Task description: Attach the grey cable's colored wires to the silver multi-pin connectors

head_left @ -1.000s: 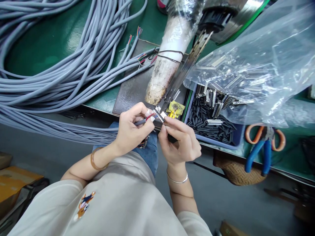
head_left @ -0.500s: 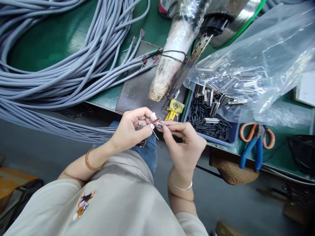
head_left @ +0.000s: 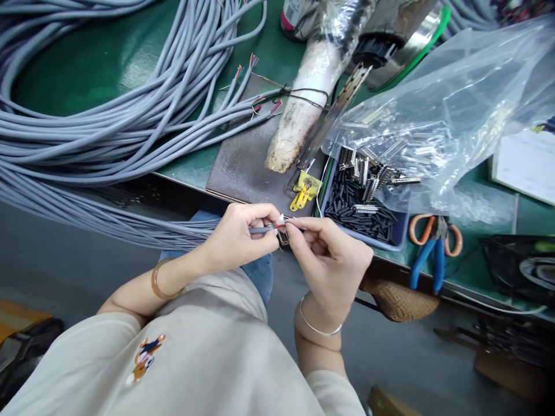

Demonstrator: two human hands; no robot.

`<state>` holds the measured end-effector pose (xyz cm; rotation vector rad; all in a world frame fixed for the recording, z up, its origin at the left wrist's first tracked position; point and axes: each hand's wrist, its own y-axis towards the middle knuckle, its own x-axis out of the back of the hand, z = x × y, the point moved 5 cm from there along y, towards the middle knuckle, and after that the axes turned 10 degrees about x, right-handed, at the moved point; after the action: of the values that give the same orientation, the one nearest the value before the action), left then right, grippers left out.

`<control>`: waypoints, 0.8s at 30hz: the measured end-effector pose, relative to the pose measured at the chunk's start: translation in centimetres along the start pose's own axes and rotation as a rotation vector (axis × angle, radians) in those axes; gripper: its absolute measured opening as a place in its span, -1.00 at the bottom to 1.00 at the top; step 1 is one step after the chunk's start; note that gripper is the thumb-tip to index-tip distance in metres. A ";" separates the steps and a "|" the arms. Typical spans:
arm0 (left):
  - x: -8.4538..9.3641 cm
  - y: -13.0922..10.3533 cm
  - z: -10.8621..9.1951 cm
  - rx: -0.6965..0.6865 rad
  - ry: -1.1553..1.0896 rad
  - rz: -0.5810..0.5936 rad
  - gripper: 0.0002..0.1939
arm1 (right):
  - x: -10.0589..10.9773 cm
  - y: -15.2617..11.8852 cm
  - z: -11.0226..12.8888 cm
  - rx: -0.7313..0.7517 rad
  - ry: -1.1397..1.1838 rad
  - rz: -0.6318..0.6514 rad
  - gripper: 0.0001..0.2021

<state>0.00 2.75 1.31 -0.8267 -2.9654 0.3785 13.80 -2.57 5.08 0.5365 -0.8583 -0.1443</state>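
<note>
In front of my lap, my left hand [head_left: 240,234] is closed on the stripped end of a grey cable [head_left: 260,230]. Thin coloured wires [head_left: 281,226] come out of that end toward the right, with white bits at my left fingertips. Thumb and index finger of my right hand [head_left: 332,254] pinch together at these wires; what exactly lies between them is too small to tell. Just below the fingertips a small dark metal connector [head_left: 283,237] shows in part. The rest of it is hidden by my fingers.
Bundled grey cables [head_left: 108,138] cover the left of the green table. A wrapped white tube [head_left: 299,110] and a soldering iron [head_left: 338,110] hang over a dark board [head_left: 243,162]. Rightward are a blue bin [head_left: 403,231] of black sleeves and metal connectors, a plastic bag [head_left: 459,115] and pliers [head_left: 437,242].
Both hands have moved slightly down and right. The grey cable end now shows between my left fingers, and the wires lie flatter. The view has shifted a little to the right.
</note>
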 end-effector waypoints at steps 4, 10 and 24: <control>0.0 0.1 0.2 -0.008 0.051 0.025 -0.92 | 0.0 0.2 1.0 0.205 -0.131 0.069 -0.97; 0.6 0.4 0.5 0.049 -0.076 0.037 -0.85 | -0.1 -0.3 1.0 0.279 -0.199 0.066 -0.95; 0.7 0.3 0.7 -0.048 -0.099 -0.068 -0.86 | -0.6 -0.5 -0.2 0.031 0.020 -0.048 -0.94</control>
<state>-0.51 3.20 0.59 -0.7297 -3.0959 0.3567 13.65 -2.69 4.33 0.5867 -0.8296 -0.1699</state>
